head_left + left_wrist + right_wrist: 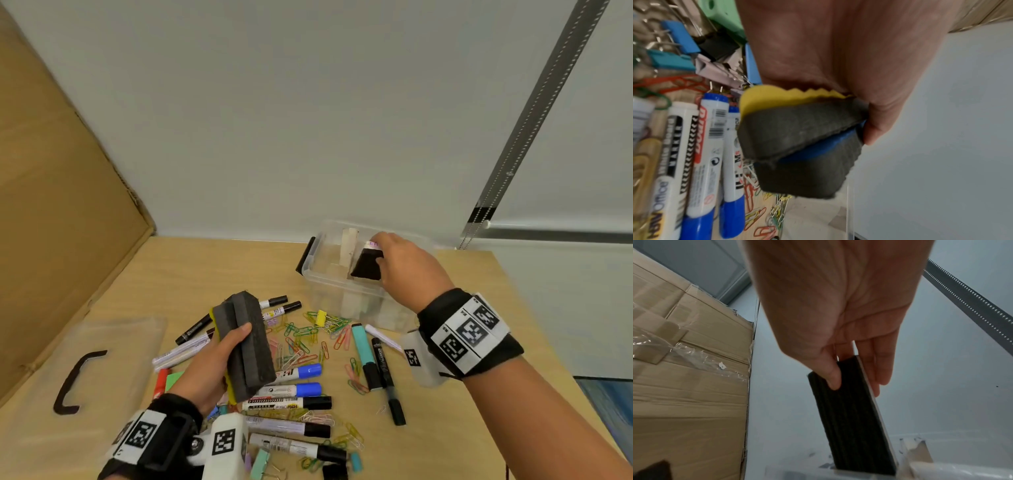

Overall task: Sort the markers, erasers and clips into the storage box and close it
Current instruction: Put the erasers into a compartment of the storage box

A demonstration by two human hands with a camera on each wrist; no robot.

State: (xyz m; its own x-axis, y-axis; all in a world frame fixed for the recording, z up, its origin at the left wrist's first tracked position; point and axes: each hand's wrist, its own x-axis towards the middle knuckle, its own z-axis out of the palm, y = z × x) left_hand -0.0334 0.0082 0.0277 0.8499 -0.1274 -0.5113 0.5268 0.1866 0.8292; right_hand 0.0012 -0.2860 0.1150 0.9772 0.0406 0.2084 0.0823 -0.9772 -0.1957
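Eraser point(366, 263) pinched beneath right hand point(407, 263), over storage box point(329, 284)

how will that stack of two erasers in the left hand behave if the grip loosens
The two erasers look like soft foam and felt, so probably light and squashy. They sit offset in the left hand, loosely stacked, so one might slide off the other. The felt faces look rough, which should give some grip, and their blocky shape makes rolling unlikely.

left hand point(838, 53) | grips two stacked erasers point(797, 146) | markers point(705, 154) beside
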